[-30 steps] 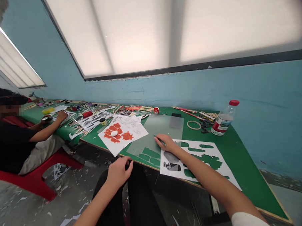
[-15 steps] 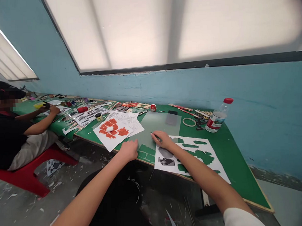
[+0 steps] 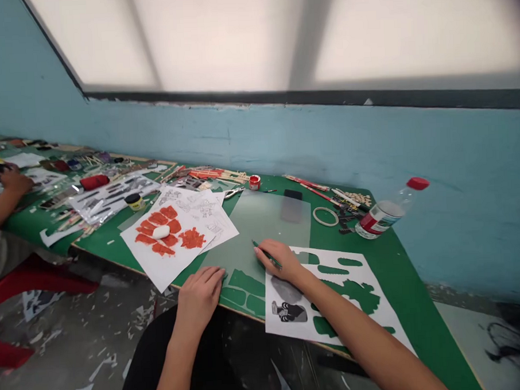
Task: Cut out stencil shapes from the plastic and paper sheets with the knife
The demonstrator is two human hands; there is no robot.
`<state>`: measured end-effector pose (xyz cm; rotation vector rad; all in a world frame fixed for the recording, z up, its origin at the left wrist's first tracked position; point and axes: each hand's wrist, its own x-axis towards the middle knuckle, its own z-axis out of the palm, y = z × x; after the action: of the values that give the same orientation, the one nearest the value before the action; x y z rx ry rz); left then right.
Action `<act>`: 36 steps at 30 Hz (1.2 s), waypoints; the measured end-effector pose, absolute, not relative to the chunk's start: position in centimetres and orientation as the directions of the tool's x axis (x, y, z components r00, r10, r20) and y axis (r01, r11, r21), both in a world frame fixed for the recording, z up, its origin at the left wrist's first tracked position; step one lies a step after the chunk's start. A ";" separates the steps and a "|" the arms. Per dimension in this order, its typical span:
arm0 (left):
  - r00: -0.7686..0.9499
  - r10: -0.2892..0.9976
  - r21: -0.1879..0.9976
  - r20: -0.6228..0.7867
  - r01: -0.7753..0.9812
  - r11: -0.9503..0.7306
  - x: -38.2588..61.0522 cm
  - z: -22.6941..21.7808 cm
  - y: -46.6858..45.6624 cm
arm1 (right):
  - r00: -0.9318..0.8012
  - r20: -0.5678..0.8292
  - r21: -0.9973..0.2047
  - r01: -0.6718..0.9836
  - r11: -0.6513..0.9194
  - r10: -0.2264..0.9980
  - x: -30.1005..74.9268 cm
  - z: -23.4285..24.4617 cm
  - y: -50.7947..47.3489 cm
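A person's two bare hands work at a green worktop [image 3: 420, 303] beside a blue wall [image 3: 249, 135]. The right hand [image 3: 282, 258] pinches a slim, dark, pen-like tool [image 3: 268, 254] over a translucent sheet [image 3: 261, 218], which lies flat in front of the person. The left hand [image 3: 199, 295] rests at the sheet's near left corner, fingers close together; whether it grips the edge cannot be told. Under the right forearm is a white cut-out paper [image 3: 385, 310], green showing through its holes. Left of the sheet, an orange-painted paper [image 3: 160, 274] carries a small white block [image 3: 160, 232]. A red paint jar [image 3: 255, 183] stands beyond the sheet; a tape ring [image 3: 325, 225] and a red-capped bottle [image 3: 379, 217] are to its right. At far left, another person's hand [image 3: 17, 181] appears over the worktop.
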<state>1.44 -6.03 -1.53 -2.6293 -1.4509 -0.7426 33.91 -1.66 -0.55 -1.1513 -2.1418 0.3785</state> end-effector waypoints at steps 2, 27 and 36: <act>0.478 0.717 0.195 0.508 0.746 -0.636 0.9 -2.3 -6.2 | -0.382 0.409 -0.566 0.607 0.558 0.829 33.9 -0.1 -1.9; 0.317 0.638 0.320 0.702 0.659 -0.680 2.1 0.9 -5.7 | -0.372 0.159 -0.944 0.215 0.251 0.915 26.5 2.6 1.0; 0.261 0.651 0.369 0.713 0.650 -0.664 2.7 1.7 -5.6 | -0.438 0.363 -0.894 0.086 0.440 0.823 27.1 3.1 1.0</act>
<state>2.67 -5.64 1.71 -2.4949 -1.2880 -1.4117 27.07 0.97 3.10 -0.7748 -1.8253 1.0692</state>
